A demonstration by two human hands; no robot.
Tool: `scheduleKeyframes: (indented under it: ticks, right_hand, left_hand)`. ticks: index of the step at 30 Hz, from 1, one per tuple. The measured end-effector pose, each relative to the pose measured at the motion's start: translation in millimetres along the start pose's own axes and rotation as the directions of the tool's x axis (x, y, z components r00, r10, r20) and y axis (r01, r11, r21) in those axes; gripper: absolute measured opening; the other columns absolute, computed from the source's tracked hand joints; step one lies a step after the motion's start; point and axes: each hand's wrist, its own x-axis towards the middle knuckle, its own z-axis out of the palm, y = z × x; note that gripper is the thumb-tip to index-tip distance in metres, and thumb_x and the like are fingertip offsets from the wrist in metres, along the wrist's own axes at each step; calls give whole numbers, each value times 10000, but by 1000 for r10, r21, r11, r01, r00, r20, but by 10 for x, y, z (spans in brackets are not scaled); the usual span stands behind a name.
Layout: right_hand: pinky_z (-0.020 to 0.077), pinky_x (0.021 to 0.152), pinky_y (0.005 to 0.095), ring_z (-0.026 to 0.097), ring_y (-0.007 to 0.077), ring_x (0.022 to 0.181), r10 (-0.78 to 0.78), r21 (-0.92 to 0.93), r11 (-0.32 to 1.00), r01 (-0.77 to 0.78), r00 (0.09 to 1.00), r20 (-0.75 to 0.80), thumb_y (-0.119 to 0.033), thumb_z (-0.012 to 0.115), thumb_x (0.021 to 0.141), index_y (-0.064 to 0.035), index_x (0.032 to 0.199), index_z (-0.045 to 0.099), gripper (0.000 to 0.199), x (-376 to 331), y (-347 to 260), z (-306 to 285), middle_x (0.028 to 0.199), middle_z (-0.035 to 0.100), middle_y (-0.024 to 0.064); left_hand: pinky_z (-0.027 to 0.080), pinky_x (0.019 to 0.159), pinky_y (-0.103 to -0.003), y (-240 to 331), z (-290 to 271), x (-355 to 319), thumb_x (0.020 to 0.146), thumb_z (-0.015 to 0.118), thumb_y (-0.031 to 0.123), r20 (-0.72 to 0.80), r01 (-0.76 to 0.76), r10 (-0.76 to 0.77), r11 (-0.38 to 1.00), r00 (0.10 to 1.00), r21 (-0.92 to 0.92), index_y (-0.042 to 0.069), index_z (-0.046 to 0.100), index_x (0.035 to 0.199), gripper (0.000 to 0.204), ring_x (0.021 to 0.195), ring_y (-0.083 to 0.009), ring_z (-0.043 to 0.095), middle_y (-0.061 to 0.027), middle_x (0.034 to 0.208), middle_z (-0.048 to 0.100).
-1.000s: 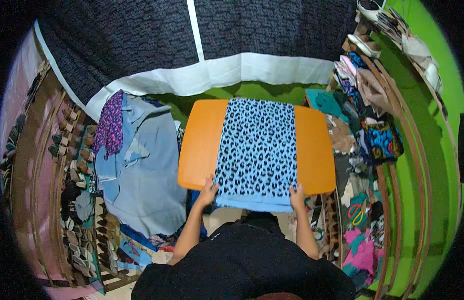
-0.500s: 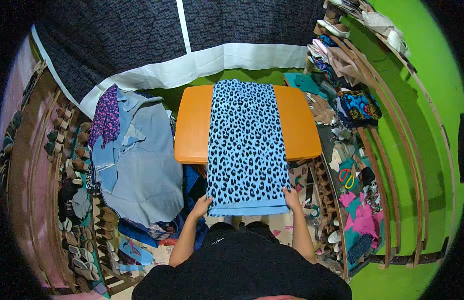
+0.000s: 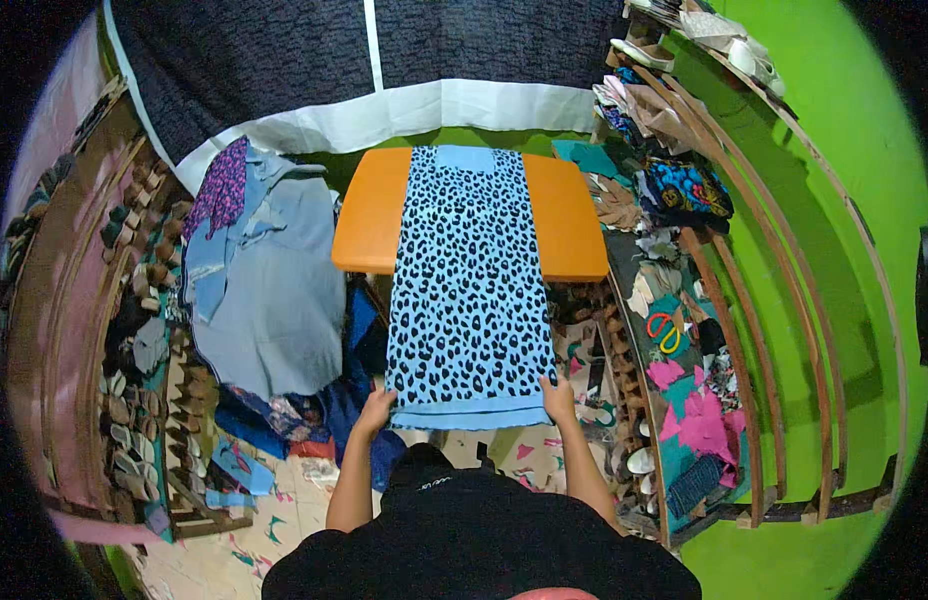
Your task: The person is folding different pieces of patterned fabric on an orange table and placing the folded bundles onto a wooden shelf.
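Note:
A long blue cloth with black leopard spots (image 3: 469, 270) lies stretched from the far edge of an orange table (image 3: 369, 215) down toward me, its near part hanging off the table. My left hand (image 3: 374, 410) grips the cloth's near left corner. My right hand (image 3: 558, 397) grips its near right corner. The near hem shows a plain pale blue band.
A heap of grey-blue and purple garments (image 3: 274, 280) lies on the left. Shelves with piled fabrics (image 3: 674, 190) and scraps run along the right, with orange-handled scissors (image 3: 666, 332) among them. A dark curtain with a white band (image 3: 384, 105) hangs behind the table.
Both hands have drawn the cloth's near edge back toward me, off the table, so the cloth now lies unfolded to a greater length.

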Motion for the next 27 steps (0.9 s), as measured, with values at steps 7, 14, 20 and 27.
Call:
scheduleKeyframes:
  ticks: [7,14,20,27]
  right_hand:
    - [375,789,336,505,287,920,-38,111,993,50,994,-105,-136,548,727,5,1004,474,320,-886,-246,-380,1025,501,196]
    - [387,761,262,517,159,866,-181,278,953,119,961,208,-19,519,716,-16,949,556,235,-1609,45,-747,925,567,88]
    - [385,677,196,505,113,732,-317,571,815,97,900,300,-131,299,735,27,936,574,375,-1891,-38,-972,843,572,59]
    - [390,694,187,508,119,864,-380,697,717,2,839,389,52,361,626,9,1081,487,474,-1745,-294,-1103,1030,519,69]
  left_hand:
    - [403,729,-263,-227,108,-860,820,406,127,26,13,-10,994,1000,-111,-7,494,1010,249,780,-120,524,-43,916,564]
    - [432,640,-252,252,15,-1893,737,478,153,59,40,-20,936,998,-351,3,565,899,237,683,-145,561,-54,824,593]
    - [434,639,-243,227,-48,-2095,750,493,190,67,-24,63,879,996,-477,35,546,958,265,729,-128,555,-33,847,587]
    - [459,713,-316,507,46,-2009,800,461,216,-50,-115,107,790,993,-603,-3,506,977,285,794,-213,570,-106,906,580]
